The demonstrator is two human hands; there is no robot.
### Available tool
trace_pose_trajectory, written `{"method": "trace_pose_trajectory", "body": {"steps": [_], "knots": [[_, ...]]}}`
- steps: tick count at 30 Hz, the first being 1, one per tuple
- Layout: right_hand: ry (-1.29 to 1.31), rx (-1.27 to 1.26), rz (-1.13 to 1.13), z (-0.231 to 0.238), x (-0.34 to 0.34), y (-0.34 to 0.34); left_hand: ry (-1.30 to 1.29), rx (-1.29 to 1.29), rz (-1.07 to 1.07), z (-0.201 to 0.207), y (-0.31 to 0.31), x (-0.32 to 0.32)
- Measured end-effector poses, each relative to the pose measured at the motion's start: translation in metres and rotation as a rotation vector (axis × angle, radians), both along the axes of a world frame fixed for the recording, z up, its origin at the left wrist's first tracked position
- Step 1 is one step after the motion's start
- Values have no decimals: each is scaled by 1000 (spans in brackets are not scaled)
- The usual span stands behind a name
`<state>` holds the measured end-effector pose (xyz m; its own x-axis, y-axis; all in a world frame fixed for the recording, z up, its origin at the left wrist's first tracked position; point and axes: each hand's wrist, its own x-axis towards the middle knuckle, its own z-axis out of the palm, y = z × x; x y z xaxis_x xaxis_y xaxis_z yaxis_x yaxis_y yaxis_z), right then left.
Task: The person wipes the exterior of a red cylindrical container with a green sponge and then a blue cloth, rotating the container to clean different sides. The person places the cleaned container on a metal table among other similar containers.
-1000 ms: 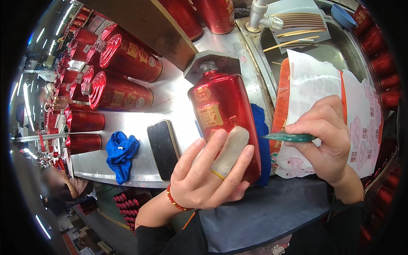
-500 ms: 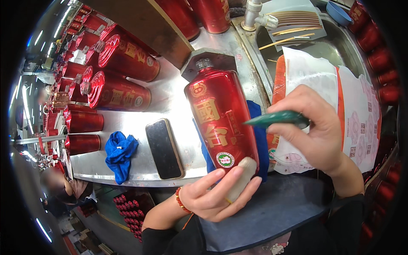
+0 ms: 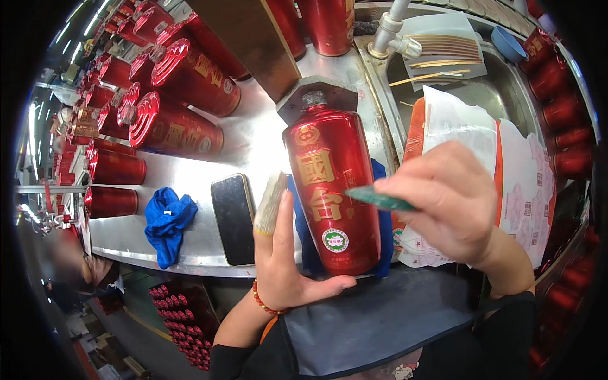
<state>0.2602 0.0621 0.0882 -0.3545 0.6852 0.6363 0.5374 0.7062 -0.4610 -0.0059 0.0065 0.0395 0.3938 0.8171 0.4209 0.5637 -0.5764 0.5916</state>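
A red glossy bottle (image 3: 351,158) with gold lettering and a round green-and-white sticker lies on its back on a blue cloth (image 3: 311,253). Its clear neck rests in a dark angular support (image 3: 291,109) at the far end. Pinched in my right hand (image 3: 453,202) is a green pointed tool (image 3: 386,199), its tip at the bottle's right-hand lettering. My left hand (image 3: 278,266) is open along the bottle's lower left side, thumb stretched across by the base. One of its fingers wears a pale wrapped finger cover (image 3: 270,206).
A phone (image 3: 231,220) and a crumpled blue cloth (image 3: 168,225) lie to the left. Several red bottles (image 3: 183,130) stand beyond them. A sink (image 3: 506,95) at the right has thin sticks (image 3: 437,76) and a blue bowl (image 3: 508,43) by it. Printed paper (image 3: 462,120) covers its near side.
My left hand has let go of the bottle's base and opened, turning upward along its left side. My right hand has moved left a little with the green tool.
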Motion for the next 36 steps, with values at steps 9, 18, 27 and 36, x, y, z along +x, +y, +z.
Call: {"method": "trace_pose_trajectory", "body": {"steps": [9,18,27,36], "knots": [[-91,40,-14,-4,7,-1,-14,-304,-82,-5,6,6],[-84,15,55,-1,4,-1,-218,-323,-28,-28,0,18],[-214,76,18,21,2,2,-115,-224,2,0,4,23],[-366,218,205,21,-13,-9,-76,-164,103,5,-3,31]]}}
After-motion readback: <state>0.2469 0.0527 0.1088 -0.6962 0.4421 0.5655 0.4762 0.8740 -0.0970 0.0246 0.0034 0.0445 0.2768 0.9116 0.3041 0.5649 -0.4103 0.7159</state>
